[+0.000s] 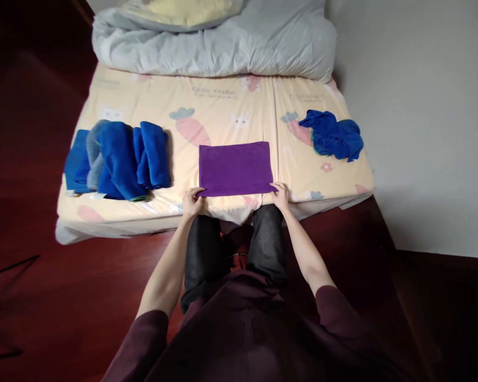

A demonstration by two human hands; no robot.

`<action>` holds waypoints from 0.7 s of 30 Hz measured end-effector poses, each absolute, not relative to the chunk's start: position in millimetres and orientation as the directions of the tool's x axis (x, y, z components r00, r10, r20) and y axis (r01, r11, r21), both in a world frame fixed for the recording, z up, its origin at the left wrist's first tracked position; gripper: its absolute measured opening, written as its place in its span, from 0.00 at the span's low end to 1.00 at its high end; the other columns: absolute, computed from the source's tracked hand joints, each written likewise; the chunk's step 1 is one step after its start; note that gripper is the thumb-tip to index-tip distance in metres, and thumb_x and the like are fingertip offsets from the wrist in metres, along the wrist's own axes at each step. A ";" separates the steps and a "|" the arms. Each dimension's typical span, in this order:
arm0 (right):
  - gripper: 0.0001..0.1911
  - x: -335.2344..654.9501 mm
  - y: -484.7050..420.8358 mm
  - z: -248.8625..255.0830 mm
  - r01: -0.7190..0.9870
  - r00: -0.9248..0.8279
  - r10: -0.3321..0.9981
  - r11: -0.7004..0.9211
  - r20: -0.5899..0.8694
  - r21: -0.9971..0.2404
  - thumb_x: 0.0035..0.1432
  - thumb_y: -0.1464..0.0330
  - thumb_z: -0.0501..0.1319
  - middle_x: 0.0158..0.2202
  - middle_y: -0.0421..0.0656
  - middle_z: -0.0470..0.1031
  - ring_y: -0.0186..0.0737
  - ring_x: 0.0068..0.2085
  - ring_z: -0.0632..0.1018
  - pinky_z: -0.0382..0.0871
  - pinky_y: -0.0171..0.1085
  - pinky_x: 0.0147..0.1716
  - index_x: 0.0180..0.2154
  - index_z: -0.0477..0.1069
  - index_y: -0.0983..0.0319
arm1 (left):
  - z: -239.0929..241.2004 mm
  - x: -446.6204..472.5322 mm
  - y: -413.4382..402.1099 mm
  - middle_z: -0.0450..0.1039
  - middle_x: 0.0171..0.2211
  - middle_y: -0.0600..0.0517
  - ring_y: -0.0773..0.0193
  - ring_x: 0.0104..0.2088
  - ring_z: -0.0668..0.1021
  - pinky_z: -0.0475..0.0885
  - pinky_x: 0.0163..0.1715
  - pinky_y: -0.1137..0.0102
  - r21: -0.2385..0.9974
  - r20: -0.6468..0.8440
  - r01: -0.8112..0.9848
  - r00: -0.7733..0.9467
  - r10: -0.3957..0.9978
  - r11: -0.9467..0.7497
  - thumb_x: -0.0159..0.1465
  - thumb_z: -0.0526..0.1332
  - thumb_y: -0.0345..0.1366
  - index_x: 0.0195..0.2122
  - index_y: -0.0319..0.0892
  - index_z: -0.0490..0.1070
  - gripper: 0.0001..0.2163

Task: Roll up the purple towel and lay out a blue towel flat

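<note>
A purple towel (236,167) lies flat as a rectangle on the bed, with a narrow strip turned over along its near edge. At its near left corner my left hand (193,201) pinches the cloth between thumb and fingers. My right hand (279,196) grips the near right corner in the same way. Both hands rest low, close to the front edge of the mattress.
Several blue towels, folded or rolled, and a grey one (93,154) lie in a heap on the left of the patterned bedsheet (223,116). A crumpled blue cloth (336,137) is at the right. A bunched pale quilt (215,50) spans the back; a wall (422,132) stands right.
</note>
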State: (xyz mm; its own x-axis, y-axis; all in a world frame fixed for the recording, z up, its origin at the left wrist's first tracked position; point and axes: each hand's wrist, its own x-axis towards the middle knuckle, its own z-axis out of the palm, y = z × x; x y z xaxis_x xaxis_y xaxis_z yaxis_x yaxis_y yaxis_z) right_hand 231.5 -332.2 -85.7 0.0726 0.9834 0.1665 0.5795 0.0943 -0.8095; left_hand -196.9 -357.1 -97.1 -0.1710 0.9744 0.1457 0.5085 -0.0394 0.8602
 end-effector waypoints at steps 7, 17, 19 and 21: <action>0.26 231.8 -318.0 -72.8 0.618 0.086 0.979 0.094 0.186 -0.780 0.48 0.82 0.59 0.48 0.47 0.86 0.50 0.54 0.82 0.77 0.52 0.63 0.42 0.88 0.58 | -92.4 -206.0 -346.3 0.85 0.50 0.44 0.46 0.53 0.81 0.72 0.60 0.50 0.832 0.213 0.531 -0.037 0.976 -0.161 0.56 0.63 0.33 0.46 0.46 0.84 0.17; 0.18 238.7 -305.5 -88.6 0.512 0.109 0.973 0.121 0.204 -0.850 0.56 0.77 0.64 0.46 0.48 0.84 0.50 0.51 0.82 0.78 0.50 0.58 0.43 0.88 0.58 | -107.9 -203.4 -346.5 0.82 0.47 0.43 0.51 0.49 0.80 0.76 0.48 0.60 0.848 0.226 0.522 -0.208 0.952 -0.087 0.63 0.65 0.37 0.45 0.43 0.85 0.12; 0.16 239.8 -305.6 -92.5 0.520 0.119 0.970 0.120 0.211 -0.846 0.58 0.76 0.65 0.46 0.48 0.82 0.49 0.51 0.82 0.80 0.49 0.56 0.43 0.88 0.58 | -110.0 -203.3 -346.8 0.80 0.46 0.44 0.55 0.45 0.80 0.75 0.42 0.64 0.849 0.233 0.523 -0.231 0.945 -0.081 0.65 0.65 0.39 0.45 0.42 0.85 0.12; 0.15 239.9 -305.8 -94.9 0.534 0.135 0.968 0.108 0.211 -0.839 0.58 0.76 0.66 0.45 0.48 0.81 0.48 0.51 0.81 0.81 0.48 0.56 0.43 0.88 0.58 | -111.4 -203.2 -346.9 0.79 0.43 0.45 0.58 0.42 0.79 0.74 0.40 0.66 0.847 0.236 0.527 -0.255 0.938 -0.069 0.67 0.65 0.40 0.44 0.42 0.85 0.11</action>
